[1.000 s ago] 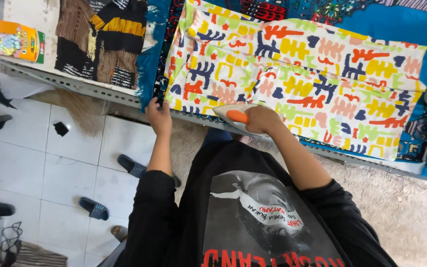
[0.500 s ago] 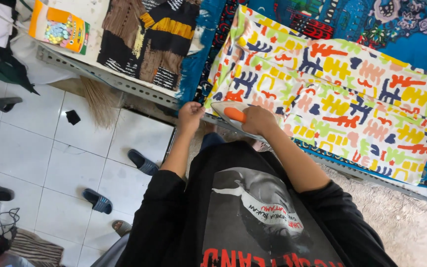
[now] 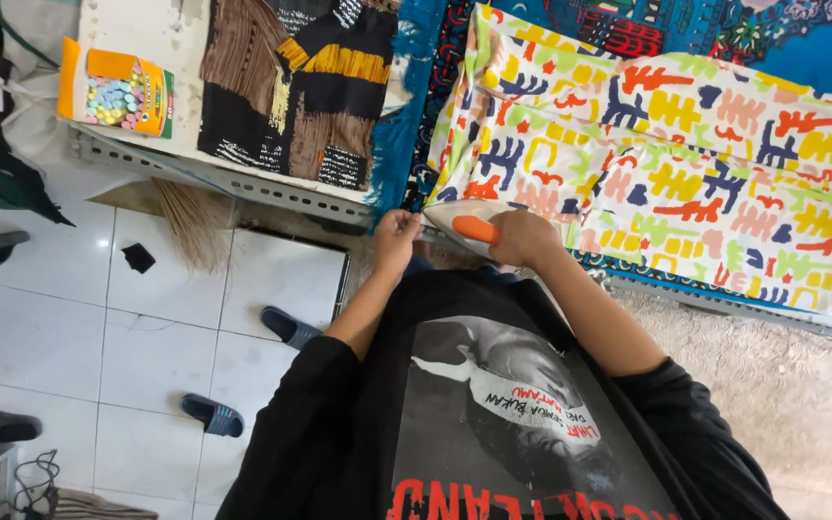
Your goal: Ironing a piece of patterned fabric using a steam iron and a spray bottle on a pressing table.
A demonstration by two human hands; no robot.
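**Q:** At far left of the bench, what lies beyond the work?
**A:** An orange box of coloured chalks (image 3: 117,93) and a brown, black and yellow cloth (image 3: 296,91), both untouched, well apart from the hands.

**Q:** Centre: how is the left hand (image 3: 396,234) set?
**A:** Fingers curled together, pinching the near edge of the patterned fabric (image 3: 657,164) at the bench rim.

**Q:** Right of it?
**A:** The right hand (image 3: 524,238) is wrapped shut around the orange handle of the iron (image 3: 464,224), whose soleplate rests on the fabric's near corner.

**Q:** Which step does this represent?
**A:** Judged as pressing, the left hand tensioning the cloth. The next stroke would call for steady tension and a flat soleplate, lest creases be set in.
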